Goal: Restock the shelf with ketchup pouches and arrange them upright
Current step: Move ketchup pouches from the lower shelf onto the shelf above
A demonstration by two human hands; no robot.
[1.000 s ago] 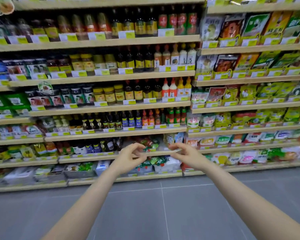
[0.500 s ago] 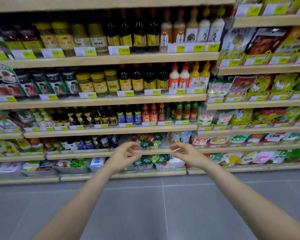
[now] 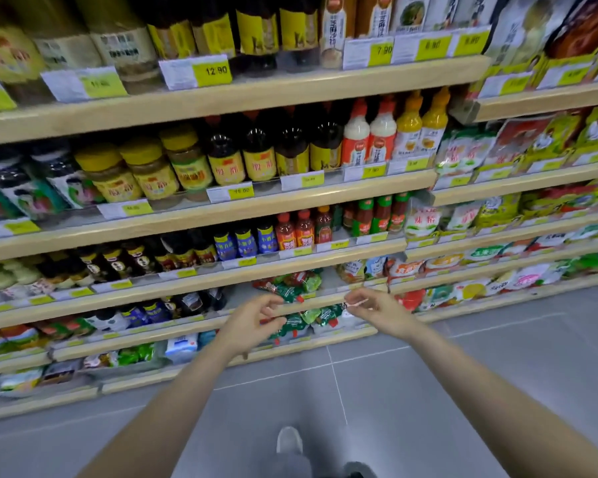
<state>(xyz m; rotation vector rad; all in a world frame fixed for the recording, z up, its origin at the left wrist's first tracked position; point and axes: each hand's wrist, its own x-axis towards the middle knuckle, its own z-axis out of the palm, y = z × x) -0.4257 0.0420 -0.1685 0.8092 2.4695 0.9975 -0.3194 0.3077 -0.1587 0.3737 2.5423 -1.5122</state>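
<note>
both hands reaching toward the low shelves, over open grey floor

a shoe (image 3: 289,440) is standing on the bare floor (image 3: 497,374), which is lying open up to the shelf base. the left hand (image 3: 247,324) is hanging with loosely curled fingers, holding nothing; the right hand (image 3: 377,310) is pinching a small pale strip (image 3: 356,302). beyond, ketchup pouches (image 3: 289,286) are lying in a heap near the shelf edge (image 3: 194,282), more pouches (image 3: 308,320) lying one shelf lower.

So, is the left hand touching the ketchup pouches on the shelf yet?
Cannot tell. In the head view the left hand, fingers loosely curled, overlaps the ketchup pouches in the picture, and one view cannot show whether a gap lies between them.
</note>
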